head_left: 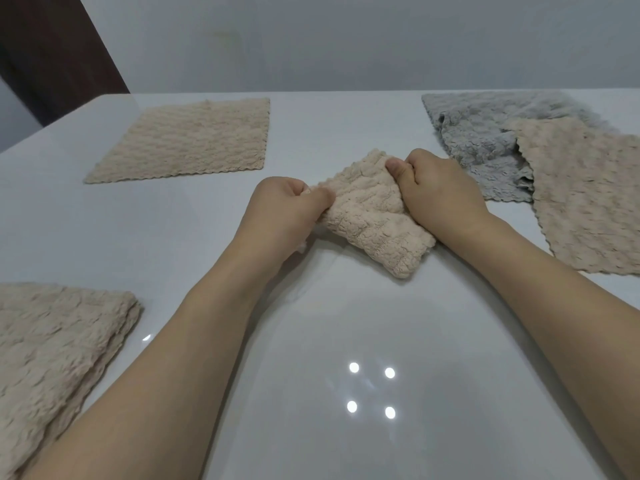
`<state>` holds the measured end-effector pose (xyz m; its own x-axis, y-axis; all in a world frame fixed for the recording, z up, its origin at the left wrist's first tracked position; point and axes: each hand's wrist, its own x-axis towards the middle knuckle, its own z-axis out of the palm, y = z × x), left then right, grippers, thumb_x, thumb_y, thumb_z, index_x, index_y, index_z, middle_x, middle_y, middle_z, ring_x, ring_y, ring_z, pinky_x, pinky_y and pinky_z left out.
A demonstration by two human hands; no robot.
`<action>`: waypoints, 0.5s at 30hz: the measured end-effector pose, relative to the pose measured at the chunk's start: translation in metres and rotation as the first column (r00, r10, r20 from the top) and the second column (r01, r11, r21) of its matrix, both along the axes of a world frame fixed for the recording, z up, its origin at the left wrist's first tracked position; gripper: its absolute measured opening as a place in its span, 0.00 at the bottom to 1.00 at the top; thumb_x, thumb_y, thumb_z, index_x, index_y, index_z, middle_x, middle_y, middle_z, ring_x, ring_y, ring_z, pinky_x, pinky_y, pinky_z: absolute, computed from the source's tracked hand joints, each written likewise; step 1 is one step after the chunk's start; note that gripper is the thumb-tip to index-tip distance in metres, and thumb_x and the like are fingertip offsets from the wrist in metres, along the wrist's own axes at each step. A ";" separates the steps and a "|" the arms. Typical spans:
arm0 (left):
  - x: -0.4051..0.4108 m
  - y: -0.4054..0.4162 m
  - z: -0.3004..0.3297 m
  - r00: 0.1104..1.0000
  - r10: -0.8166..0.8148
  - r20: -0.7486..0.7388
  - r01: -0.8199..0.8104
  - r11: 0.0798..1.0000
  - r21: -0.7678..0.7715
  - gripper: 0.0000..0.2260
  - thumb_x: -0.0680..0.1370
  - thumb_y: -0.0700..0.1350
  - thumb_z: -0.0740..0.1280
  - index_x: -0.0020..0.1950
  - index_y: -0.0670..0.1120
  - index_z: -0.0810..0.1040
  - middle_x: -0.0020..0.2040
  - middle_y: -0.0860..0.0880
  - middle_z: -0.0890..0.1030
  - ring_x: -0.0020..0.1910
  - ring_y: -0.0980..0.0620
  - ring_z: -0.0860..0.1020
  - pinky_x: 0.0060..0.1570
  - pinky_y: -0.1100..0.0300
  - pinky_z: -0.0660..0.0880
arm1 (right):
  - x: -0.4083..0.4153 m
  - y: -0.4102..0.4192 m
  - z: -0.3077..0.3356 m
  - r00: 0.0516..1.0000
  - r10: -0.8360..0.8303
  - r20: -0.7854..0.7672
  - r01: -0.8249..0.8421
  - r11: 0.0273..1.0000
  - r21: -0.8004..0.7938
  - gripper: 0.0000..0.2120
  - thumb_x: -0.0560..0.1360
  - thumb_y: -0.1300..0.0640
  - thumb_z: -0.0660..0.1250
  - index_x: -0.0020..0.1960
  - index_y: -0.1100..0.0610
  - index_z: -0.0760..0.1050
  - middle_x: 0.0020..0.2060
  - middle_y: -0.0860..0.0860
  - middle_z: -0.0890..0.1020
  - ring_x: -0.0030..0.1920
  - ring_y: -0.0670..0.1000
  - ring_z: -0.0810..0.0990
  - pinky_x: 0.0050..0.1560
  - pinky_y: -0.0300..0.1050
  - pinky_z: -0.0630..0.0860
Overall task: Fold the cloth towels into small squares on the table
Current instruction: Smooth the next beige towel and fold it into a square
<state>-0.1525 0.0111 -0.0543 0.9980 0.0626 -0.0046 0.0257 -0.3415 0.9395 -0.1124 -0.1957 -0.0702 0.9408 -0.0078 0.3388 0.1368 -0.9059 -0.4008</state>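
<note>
A small folded beige towel (pixel 370 216) lies at the middle of the glossy white table (pixel 194 237). My left hand (pixel 280 209) pinches its left edge between thumb and curled fingers. My right hand (pixel 440 185) grips its far right corner, thumb on top. The towel's near end rests on the table. A flat, spread beige towel (pixel 187 140) lies at the far left. A stack of folded beige towels (pixel 52 355) sits at the near left.
At the far right a rumpled grey towel (pixel 481 133) lies partly under another spread beige towel (pixel 588 195). A pale wall stands behind the table's far edge, with a dark panel (pixel 52 46) at the upper left. Ceiling lights reflect on the near tabletop.
</note>
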 end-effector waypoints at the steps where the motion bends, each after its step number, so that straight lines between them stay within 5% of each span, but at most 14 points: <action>1: 0.000 0.000 0.001 1.000 -0.011 -0.008 0.010 1.000 -0.010 0.10 0.73 0.47 0.71 0.36 0.42 0.76 0.28 0.47 0.72 0.32 0.50 0.68 0.31 0.56 0.67 | 0.000 0.000 0.000 1.000 -0.011 -0.005 0.011 1.000 -0.012 0.21 0.82 0.41 0.50 0.44 0.57 0.67 0.38 0.52 0.72 0.40 0.56 0.69 0.39 0.49 0.63; 4: -0.001 -0.001 -0.001 1.000 0.013 0.003 -0.013 1.000 0.020 0.13 0.71 0.46 0.70 0.36 0.37 0.75 0.28 0.48 0.71 0.30 0.50 0.69 0.33 0.56 0.68 | 0.001 0.000 -0.001 1.000 -0.022 -0.001 0.022 1.000 -0.022 0.21 0.82 0.41 0.50 0.44 0.57 0.66 0.38 0.52 0.73 0.40 0.56 0.69 0.39 0.49 0.64; 9: -0.005 -0.004 0.000 0.999 0.048 0.007 -0.048 0.963 0.265 0.14 0.71 0.51 0.67 0.30 0.50 0.65 0.22 0.54 0.67 0.29 0.46 0.70 0.44 0.50 0.66 | 0.001 0.001 0.000 1.000 -0.021 -0.007 0.020 0.999 -0.046 0.20 0.82 0.41 0.50 0.43 0.56 0.66 0.38 0.52 0.73 0.41 0.56 0.69 0.40 0.49 0.64; 15: -0.008 -0.009 0.002 0.995 0.077 0.063 -0.099 0.819 0.564 0.11 0.76 0.51 0.61 0.37 0.48 0.67 0.40 0.42 0.83 0.40 0.47 0.72 0.57 0.50 0.63 | 0.000 0.001 0.000 1.000 -0.018 -0.007 0.018 0.998 -0.058 0.20 0.81 0.41 0.50 0.43 0.56 0.66 0.38 0.52 0.72 0.40 0.56 0.69 0.39 0.49 0.63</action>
<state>-0.1600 0.0022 -0.0525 0.9869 0.1307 0.0949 0.0515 -0.8114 0.5822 -0.1120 -0.1946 -0.0698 0.9433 -0.0053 0.3320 0.1174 -0.9300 -0.3484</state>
